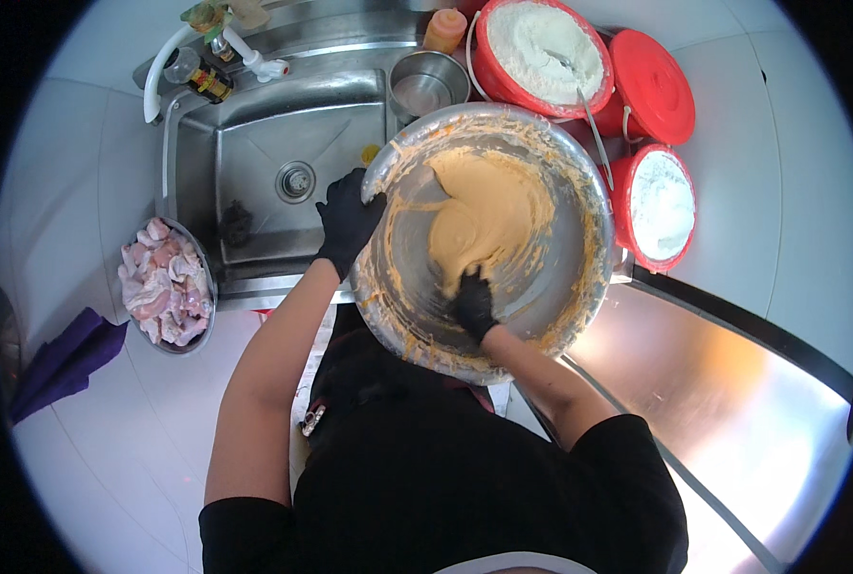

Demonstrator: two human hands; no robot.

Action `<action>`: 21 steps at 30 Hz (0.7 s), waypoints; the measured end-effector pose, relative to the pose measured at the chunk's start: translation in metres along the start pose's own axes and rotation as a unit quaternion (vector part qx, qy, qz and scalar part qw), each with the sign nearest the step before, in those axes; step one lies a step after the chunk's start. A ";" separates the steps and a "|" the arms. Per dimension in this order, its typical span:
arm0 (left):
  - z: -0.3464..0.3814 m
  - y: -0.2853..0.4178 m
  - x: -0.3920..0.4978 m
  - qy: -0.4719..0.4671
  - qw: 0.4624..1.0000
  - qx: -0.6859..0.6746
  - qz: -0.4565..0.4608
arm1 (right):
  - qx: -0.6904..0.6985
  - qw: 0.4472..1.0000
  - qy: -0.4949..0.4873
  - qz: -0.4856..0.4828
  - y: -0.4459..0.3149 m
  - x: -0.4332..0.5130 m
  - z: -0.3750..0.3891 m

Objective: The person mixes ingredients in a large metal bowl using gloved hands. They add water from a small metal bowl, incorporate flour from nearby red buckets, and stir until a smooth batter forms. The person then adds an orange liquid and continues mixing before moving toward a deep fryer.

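Observation:
A wide metal basin [568, 240] sits in front of me, overlapping the right side of the sink. Thick tan batter [501, 197] lies in its middle, and smears of it coat the wall and rim. My left hand [351, 222], in a black glove, grips the basin's left rim with the thumb over the edge. Inside the basin is my right hand [475, 305], also gloved in black, its fingertips at the lower end of the batter. Those fingers are partly hidden, so I cannot tell how far they are closed.
Left of the basin is a steel sink [254, 165] with a white faucet [257, 64]. Raw chicken pieces fill an oval bowl [211, 287] at its left corner. Red buckets of white powder [545, 54] [661, 204], a steel pot [426, 90] and a squeeze bottle [445, 31] stand behind.

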State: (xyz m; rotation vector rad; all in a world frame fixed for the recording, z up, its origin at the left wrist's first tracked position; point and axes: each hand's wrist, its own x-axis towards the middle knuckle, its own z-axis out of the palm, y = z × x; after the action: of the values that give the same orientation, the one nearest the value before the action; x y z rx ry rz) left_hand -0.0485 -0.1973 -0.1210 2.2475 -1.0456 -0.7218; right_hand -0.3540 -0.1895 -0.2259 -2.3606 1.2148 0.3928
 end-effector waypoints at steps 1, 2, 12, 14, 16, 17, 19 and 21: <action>0.000 -0.001 0.001 -0.008 1.000 0.006 -0.006 | -0.029 0.998 -0.012 -0.051 -0.021 -0.002 0.003; 0.001 -0.002 0.000 -0.014 1.000 0.014 -0.011 | 0.060 0.994 0.027 -0.084 -0.042 -0.003 0.004; 0.003 -0.009 -0.003 0.044 0.997 0.046 0.032 | -0.074 0.930 0.123 -0.338 -0.015 0.178 -0.100; 0.003 -0.009 -0.002 0.034 0.998 0.048 0.017 | -0.099 0.945 0.141 -0.279 0.014 0.174 -0.113; 0.003 -0.009 0.000 0.030 0.999 0.023 0.025 | -0.093 0.975 0.088 -0.183 0.042 0.156 -0.117; 0.003 -0.009 0.001 0.028 0.999 0.013 0.029 | -0.066 0.986 0.047 -0.142 0.053 0.143 -0.115; 0.003 -0.007 0.001 0.029 0.999 0.000 0.017 | -0.143 0.982 0.064 -0.104 0.067 0.108 -0.101; 0.002 -0.006 0.001 0.024 1.000 -0.007 0.008 | -0.107 0.985 0.097 -0.093 0.074 0.064 -0.085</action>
State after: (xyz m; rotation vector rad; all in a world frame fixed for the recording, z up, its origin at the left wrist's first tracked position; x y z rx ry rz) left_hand -0.0463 -0.1952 -0.1265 2.2307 -1.0315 -0.6641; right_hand -0.3740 -0.3149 -0.2011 -2.7246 1.0679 0.2471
